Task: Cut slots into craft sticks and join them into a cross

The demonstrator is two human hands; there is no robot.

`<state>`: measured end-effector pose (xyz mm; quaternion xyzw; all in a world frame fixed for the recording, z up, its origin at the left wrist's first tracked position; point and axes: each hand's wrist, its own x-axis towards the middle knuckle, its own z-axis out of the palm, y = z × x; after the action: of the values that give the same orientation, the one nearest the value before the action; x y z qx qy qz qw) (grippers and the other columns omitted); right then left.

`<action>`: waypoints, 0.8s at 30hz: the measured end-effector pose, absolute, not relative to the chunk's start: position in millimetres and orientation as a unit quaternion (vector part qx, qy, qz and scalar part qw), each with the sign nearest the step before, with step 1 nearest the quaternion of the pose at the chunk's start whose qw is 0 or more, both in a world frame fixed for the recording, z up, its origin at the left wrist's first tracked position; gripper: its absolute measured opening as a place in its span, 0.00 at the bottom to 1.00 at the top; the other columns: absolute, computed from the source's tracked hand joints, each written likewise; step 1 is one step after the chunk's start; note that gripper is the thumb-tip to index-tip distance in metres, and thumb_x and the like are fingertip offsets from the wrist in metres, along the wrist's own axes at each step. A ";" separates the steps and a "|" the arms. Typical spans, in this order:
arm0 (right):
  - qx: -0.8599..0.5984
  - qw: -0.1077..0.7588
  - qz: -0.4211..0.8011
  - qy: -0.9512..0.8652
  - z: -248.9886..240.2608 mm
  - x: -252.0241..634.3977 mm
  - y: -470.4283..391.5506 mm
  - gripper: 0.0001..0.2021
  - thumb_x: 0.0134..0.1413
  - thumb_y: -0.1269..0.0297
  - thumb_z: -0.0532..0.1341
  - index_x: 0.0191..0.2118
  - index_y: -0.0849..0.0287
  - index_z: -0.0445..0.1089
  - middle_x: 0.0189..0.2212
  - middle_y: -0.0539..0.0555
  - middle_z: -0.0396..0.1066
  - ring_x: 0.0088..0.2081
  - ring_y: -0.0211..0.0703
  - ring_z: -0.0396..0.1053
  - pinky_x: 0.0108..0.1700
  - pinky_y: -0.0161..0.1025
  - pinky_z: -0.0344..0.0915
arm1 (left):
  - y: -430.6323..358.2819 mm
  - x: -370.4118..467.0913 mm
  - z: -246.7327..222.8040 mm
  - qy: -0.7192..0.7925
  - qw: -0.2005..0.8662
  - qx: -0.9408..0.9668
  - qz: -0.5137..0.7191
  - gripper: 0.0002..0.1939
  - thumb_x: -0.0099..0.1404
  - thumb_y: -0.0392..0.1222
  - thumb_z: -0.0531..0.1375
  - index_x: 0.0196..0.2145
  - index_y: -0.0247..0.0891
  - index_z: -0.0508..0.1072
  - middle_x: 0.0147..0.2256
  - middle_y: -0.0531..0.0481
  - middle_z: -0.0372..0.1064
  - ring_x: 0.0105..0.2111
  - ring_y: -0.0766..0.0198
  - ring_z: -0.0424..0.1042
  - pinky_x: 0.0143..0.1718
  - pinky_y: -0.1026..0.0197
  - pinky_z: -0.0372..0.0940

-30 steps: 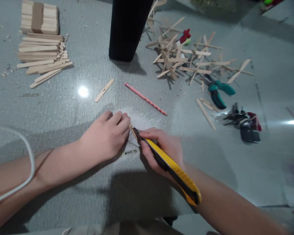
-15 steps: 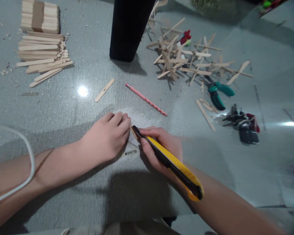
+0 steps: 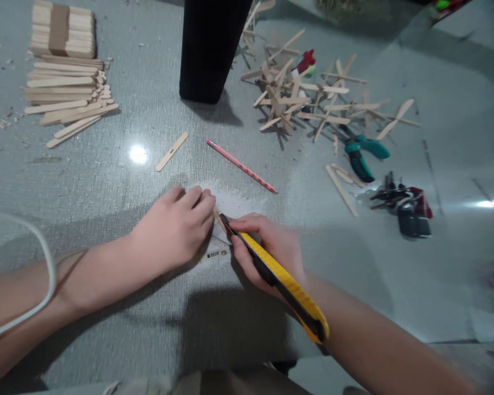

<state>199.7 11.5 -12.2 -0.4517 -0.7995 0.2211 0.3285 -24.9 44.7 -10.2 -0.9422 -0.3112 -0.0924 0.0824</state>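
A yellow and black utility knife is gripped in my right hand, its front end tilted down toward the table. Just under that end a wooden craft stick shows in part, its far portion covered by my left hand. The fingers of that hand are curled and press the stick down. A clear ruler or set square with printed marks lies beneath, between the hands. Beyond them rest a pink pencil and a single craft stick with a small slot.
At back left sit a banded bundle of craft sticks and a loose pile. A tall black box stands behind. Crossed sticks, teal-handled pliers and keys lie right. A white cable crosses my left forearm.
The view has shifted slightly, moving everything a little left. The knife's rear end has swung left and down a bit in my right hand. My left hand keeps its hold.
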 end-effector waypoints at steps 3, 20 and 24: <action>-0.452 0.354 0.236 -0.784 -13.8 200.3 10.5 0.12 0.60 0.72 0.63 0.46 0.48 0.73 0.36 0.52 0.83 0.37 0.50 0.84 0.41 0.45 0.82 | 45.1 -25.0 -11.2 -0.304 0.088 -0.943 -0.098 0.13 0.76 0.35 0.56 0.45 0.28 0.81 0.49 0.36 0.78 0.46 0.47 0.77 0.41 0.49 0.70; -0.472 0.353 0.251 -0.768 -17.0 200.3 11.2 0.11 0.63 0.69 0.64 0.48 0.48 0.75 0.39 0.52 0.84 0.39 0.50 0.84 0.42 0.46 0.82 | 45.6 -23.7 -9.9 -0.297 0.085 -0.945 -0.105 0.15 0.76 0.34 0.55 0.46 0.25 0.81 0.49 0.34 0.78 0.47 0.45 0.78 0.41 0.50 0.71; -0.475 0.356 0.253 -0.764 -17.6 200.4 11.2 0.11 0.63 0.70 0.64 0.48 0.48 0.75 0.39 0.52 0.84 0.40 0.49 0.84 0.43 0.45 0.82 | 45.3 -24.5 -9.8 -0.300 0.085 -0.945 -0.101 0.15 0.76 0.34 0.55 0.48 0.25 0.81 0.50 0.34 0.78 0.47 0.45 0.77 0.42 0.50 0.70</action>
<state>200.4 11.2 -17.6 -0.4751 -0.7638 0.2532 0.3561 -24.5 45.3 -9.8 -0.9448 -0.2996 -0.1014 0.0854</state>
